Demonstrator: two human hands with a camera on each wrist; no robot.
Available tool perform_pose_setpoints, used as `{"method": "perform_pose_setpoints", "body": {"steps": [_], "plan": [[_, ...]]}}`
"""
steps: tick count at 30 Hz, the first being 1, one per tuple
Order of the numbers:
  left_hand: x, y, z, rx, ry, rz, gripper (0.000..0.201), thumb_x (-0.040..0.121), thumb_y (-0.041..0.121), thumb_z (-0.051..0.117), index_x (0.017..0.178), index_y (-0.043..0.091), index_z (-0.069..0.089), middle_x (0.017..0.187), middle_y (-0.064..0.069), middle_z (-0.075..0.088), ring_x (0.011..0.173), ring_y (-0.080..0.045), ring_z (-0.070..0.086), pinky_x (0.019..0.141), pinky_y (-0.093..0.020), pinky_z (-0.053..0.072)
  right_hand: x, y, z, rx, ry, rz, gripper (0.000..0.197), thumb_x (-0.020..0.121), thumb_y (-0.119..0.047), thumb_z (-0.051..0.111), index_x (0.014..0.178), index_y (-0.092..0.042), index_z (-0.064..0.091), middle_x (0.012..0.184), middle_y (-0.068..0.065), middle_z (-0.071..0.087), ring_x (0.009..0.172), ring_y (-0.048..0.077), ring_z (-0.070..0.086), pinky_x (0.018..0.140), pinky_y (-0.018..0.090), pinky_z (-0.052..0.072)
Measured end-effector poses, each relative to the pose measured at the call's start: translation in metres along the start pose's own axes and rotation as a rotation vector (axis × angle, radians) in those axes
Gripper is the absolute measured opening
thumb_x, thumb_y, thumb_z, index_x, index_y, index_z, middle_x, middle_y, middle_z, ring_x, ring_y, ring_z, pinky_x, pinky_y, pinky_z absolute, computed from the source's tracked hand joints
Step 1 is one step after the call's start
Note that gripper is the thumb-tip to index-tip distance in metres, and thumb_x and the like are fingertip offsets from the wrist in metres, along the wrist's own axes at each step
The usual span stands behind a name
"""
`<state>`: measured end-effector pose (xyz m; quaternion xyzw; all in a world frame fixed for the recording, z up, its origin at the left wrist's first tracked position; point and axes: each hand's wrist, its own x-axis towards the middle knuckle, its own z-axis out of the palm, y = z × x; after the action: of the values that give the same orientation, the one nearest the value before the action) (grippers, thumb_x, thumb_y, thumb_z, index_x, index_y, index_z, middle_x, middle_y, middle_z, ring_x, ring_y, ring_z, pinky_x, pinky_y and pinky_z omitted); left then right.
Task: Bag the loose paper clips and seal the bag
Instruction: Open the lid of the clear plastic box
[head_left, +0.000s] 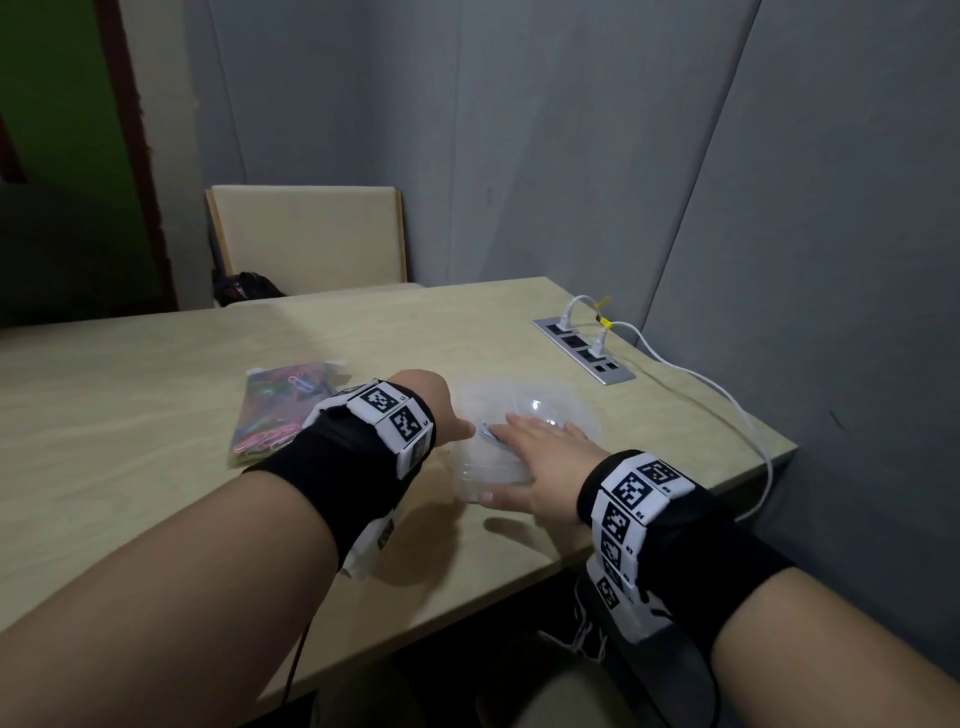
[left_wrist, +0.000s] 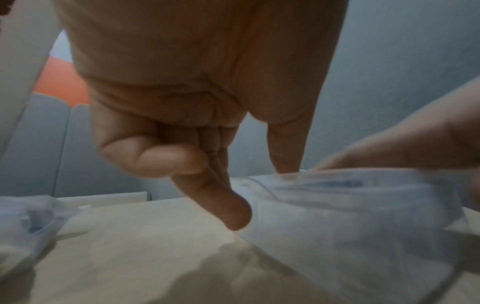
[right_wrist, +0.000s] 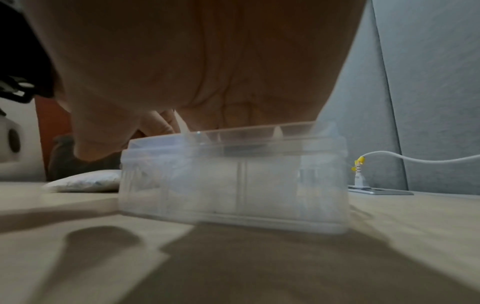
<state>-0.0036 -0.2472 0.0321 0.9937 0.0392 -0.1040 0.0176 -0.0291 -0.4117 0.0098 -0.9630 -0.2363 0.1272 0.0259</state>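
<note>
A clear zip bag (head_left: 283, 410) holding several coloured paper clips lies flat on the table, left of my hands. The same bag (right_wrist: 85, 182) shows pale and puffy in the right wrist view. A clear plastic container (head_left: 519, 410) with a lid stands in the middle. My right hand (head_left: 535, 452) lies flat on its lid, fingers straight, thumb down the near side. My left hand (head_left: 465, 428) is at the container's left edge. In the left wrist view its thumb (left_wrist: 285, 160) touches the container's (left_wrist: 350, 216) top rim and a finger (left_wrist: 233, 214) presses against the wall. What the container holds cannot be made out.
A recessed socket strip (head_left: 584, 351) with white plugs sits at the back right, and its cable (head_left: 727, 395) trails over the right table edge. A cream chair (head_left: 311, 239) with a dark bag (head_left: 247, 288) stands behind the table. Grey wall panels close in on the right.
</note>
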Motion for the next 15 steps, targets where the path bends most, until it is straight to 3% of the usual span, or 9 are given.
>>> {"method": "perform_pose_setpoints", "body": {"steps": [4, 8, 11, 15], "plan": [[0.004, 0.004, 0.0, -0.077, -0.082, 0.002, 0.051, 0.089, 0.046, 0.052, 0.049, 0.014, 0.054, 0.049, 0.005, 0.058, 0.044, -0.011, 0.053, 0.058, -0.024, 0.044, 0.0, 0.0, 0.001, -0.021, 0.002, 0.006, 0.099, 0.078, -0.067, 0.056, 0.153, -0.024, 0.007, 0.162, -0.005, 0.005, 0.149, 0.014, 0.006, 0.122, 0.045, 0.004], [0.005, 0.01, -0.006, -0.004, -0.094, 0.041, 0.056, 0.093, 0.038, 0.048, 0.044, 0.013, 0.049, 0.031, 0.007, 0.048, 0.029, -0.009, 0.045, 0.047, -0.022, 0.037, -0.001, -0.001, -0.003, -0.01, -0.004, 0.003, 0.097, 0.078, -0.063, 0.059, 0.152, -0.025, 0.01, 0.162, -0.004, 0.006, 0.149, 0.014, 0.007, 0.122, 0.046, 0.004], [0.004, 0.013, -0.006, 0.102, -0.079, 0.081, 0.057, 0.095, 0.039, 0.044, 0.045, 0.013, 0.049, 0.045, 0.004, 0.051, 0.041, -0.012, 0.046, 0.053, -0.024, 0.039, 0.0, -0.003, -0.004, -0.004, 0.001, 0.013, 0.096, 0.077, -0.064, 0.059, 0.152, -0.025, 0.012, 0.162, -0.005, 0.007, 0.149, 0.014, 0.007, 0.122, 0.046, 0.004], [0.004, 0.0, -0.004, 0.131, -0.039, 0.071, 0.058, 0.093, 0.052, 0.04, 0.055, 0.01, 0.051, 0.058, -0.001, 0.051, 0.055, -0.018, 0.049, 0.067, -0.029, 0.041, 0.001, -0.008, -0.01, -0.061, -0.049, 0.073, 0.094, 0.077, -0.068, 0.056, 0.151, -0.025, 0.016, 0.162, -0.004, 0.004, 0.15, 0.017, 0.002, 0.12, 0.051, 0.003]]}}
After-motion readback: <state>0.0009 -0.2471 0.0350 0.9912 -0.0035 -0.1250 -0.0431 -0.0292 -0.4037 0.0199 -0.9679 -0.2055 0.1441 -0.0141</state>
